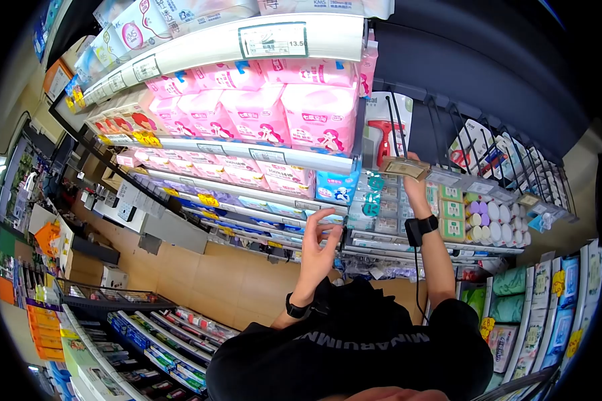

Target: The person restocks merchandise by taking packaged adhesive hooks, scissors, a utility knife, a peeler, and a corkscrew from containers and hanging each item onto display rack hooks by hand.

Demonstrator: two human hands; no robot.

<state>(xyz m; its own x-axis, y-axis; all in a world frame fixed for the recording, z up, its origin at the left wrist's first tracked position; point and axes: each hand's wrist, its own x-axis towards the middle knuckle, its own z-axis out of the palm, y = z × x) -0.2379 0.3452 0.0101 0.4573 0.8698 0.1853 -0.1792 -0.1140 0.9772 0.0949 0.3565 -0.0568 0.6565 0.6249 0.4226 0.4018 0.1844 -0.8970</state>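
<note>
- Head view, upper left to centre: pink packs (320, 119) stand in rows on the lit shelf, well above the left hand.
- Left hand (316, 250), centre of the frame: bare-palmed as far as shows, fingers loosely bent, thumb and forefinger spread apart. I see nothing held in it; a small dark thing (343, 238) sits just beside its fingertips, too unclear to name.
- Blue pack (335, 188), just right of centre: above and a little right of the left hand, apart from it.
- Red tool (382, 140), upper right of centre: on a pale card, its handle running nearly upright. It lies up and to the left of the right hand, much nearer that hand than the other.
- Tan piece (401, 167), just below the red tool: flat, its long axis running across the frame, tipped slightly down to the right.
- Right hand (415, 187), right of centre: at the tan piece, the nearer of the two hands, partly covered by it. The forearm rises from below, crossing that long axis. Whether the fingers pinch the piece or only reach past it, I can't make out.
- Jars (495, 232), farther right: below and well apart from that hand.
</note>
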